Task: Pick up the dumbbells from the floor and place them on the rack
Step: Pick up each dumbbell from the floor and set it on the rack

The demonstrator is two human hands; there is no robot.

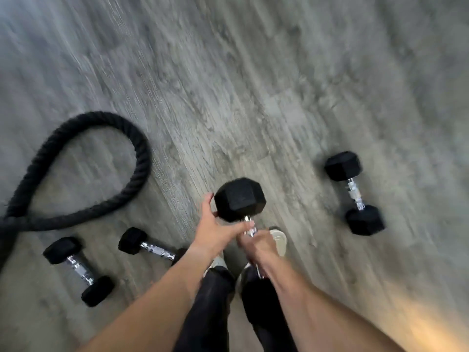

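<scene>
Seen from above, looking down past two bare forearms. The right hand [256, 243] is closed in a fist around the chrome handle of a black hex dumbbell [239, 199], held end-up so one rubber head points toward the camera. The left hand [215, 226] is mostly open, its palm and fingers cupped against the side and underside of that head, steadying it rather than gripping it. The dumbbell's lower head is hidden behind the hands and wrists.

Directly below are dark trouser legs and pale shoes [279, 241] on a grey wood-grain floor [253, 85].

Three more dumbbells lie on the floor. One [152, 247] sits just left of the feet, its near end hidden behind the left forearm. Another [78, 270] lies further left. The third [355, 193] lies well apart to the right. A thick black battle rope [137, 148] loops across the floor at upper left. No rack is in view.

The frame is blurred, which suggests the head is moving. Likely risks: the weight hangs right over the feet, so a slip of the right hand's grip on the smooth handle could drop it on a shoe. A step to the left could catch the nearby dumbbell or the rope.
</scene>
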